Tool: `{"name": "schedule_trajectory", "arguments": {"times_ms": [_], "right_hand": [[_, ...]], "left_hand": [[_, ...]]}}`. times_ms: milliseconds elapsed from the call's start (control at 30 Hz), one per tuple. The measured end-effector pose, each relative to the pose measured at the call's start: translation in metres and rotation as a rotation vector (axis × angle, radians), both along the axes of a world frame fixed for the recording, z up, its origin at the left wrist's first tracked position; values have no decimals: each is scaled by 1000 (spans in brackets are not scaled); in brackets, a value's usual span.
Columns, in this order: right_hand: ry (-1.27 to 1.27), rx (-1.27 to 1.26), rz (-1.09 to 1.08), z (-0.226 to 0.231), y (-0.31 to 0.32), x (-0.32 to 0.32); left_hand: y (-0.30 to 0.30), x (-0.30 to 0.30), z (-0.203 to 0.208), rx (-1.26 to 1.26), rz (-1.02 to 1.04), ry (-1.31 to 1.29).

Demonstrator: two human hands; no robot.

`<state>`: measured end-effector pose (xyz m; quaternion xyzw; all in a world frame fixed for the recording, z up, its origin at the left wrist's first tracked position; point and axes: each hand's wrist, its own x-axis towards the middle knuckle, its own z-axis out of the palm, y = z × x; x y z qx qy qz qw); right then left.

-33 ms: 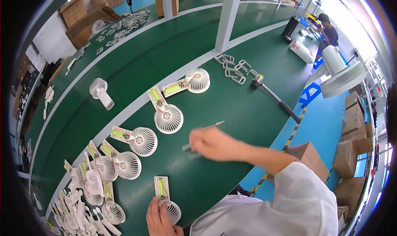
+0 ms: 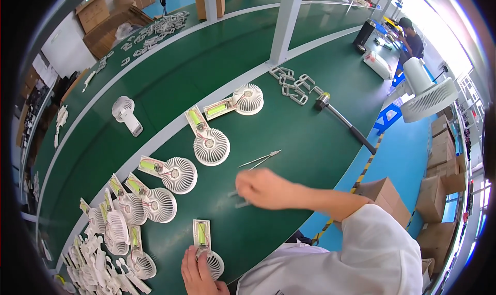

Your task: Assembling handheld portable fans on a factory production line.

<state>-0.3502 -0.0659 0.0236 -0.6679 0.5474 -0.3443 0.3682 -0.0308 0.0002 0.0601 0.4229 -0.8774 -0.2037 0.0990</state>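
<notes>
My left hand (image 2: pixel 197 274) holds an opened handheld fan (image 2: pixel 214 264) near the table's front edge, fingers over its round white grille. The fan's handle points away from me and shows a green battery. My right hand (image 2: pixel 263 188) is closed above the table, to the right of that fan. From its fingers sticks a grey loop-shaped piece (image 2: pixel 241 204), smeared by motion and partly hidden. Just beyond this hand lies a pair of metal tweezers (image 2: pixel 263 158), its tips apart.
Several opened fans (image 2: pixel 180 175) line the left, beside a heap of white parts (image 2: pixel 93 266). Grey loops (image 2: pixel 294 88) and a black-handled hammer (image 2: pixel 343 120) lie farther back. A closed white fan (image 2: pixel 126 117) is beyond the grey rail. A white desk fan (image 2: pixel 426 91) stands right.
My right hand has moved slightly toward me with the grey piece, uncovering more of the tweezers. My left hand and its fan have hardly moved.
</notes>
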Motion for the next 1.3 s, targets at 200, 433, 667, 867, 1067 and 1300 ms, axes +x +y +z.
{"name": "schedule_trajectory", "arguments": {"times_ms": [200,433,667,867,1067,1300], "right_hand": [[457,-302,-6,-16,22,37],[401,-171,207,26,11,8],[311,35,346,16,11,26],[391,-85,546,17,-1,33],[446,-165,524,15,-5,42],[396,-276,561,3,-7,39]], "left_hand": [[11,8,-36,-262,186,38],[1,12,-64,-393,287,216],[-13,26,-59,-300,184,230],[-21,36,-59,-288,110,272],[-23,34,-61,-285,99,283],[-21,33,-61,-304,107,273]]}}
